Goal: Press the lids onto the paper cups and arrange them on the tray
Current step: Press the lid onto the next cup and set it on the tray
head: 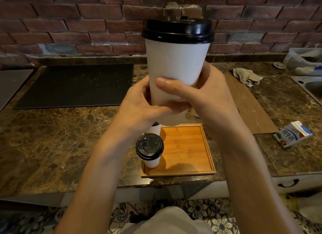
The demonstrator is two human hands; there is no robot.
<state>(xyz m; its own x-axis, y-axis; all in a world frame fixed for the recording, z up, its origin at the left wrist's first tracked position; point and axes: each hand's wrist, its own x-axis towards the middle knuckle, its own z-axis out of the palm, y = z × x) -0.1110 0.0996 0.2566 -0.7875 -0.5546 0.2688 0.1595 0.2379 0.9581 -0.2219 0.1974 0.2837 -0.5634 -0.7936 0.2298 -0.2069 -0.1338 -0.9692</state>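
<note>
Item 1, wooden tray [188,146]: lay on the marble counter [69,137], nearest the person. A lidded cup [149,146] stood at its near-left corner, a second cup [155,130] behind it, mostly hidden.

Item 2, paper cup [177,62] with black lid [177,31]: held upright in the air above the tray's far edge. The left hand [137,108] and right hand [214,97] were both wrapped round its lower half, the right thumb across the near wall.

Handling, judged: light, thin-walled, easily crushed; contents unknown. Best taken gently round the body, low, or just under the stiffer rim
</note>
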